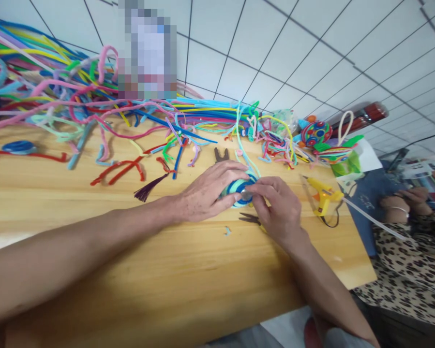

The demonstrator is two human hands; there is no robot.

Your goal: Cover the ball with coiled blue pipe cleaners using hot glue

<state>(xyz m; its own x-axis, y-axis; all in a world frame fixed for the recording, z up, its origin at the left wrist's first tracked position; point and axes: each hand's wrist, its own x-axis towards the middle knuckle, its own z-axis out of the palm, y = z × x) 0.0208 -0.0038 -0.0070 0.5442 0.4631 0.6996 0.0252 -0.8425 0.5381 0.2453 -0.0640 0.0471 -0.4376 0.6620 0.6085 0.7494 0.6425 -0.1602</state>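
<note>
Because the blue-and-mint coil point(234, 186) is small and looks soft, I judge that both hands are needed to steady it just above or on the worktop point(166, 270); whether it touches the wood, I cannot tell from my remote view. Left hand point(208, 192): narrow grip, fingers over the coil's far side, thumb along its near side, probably to stop the turns from springing loose. Right hand point(279, 208): thumb and forefinger drawn together at the coil's right part, a fine pinch suited to detail; exact contact hidden. A pale mint strand point(238, 133) runs from behind the coil to the far side, seemingly left long to keep clear of the fingers.

Layout: dark-tipped pliers point(249, 218) lie by the right wrist, presumably for quick reach. Yellow glue gun point(324, 193) sits further right, apart from the fuzzy stems point(199, 113); I read that as keeping its nozzle away from them. Stems bank along the far edge, which leaves the near wood for forearms.
</note>
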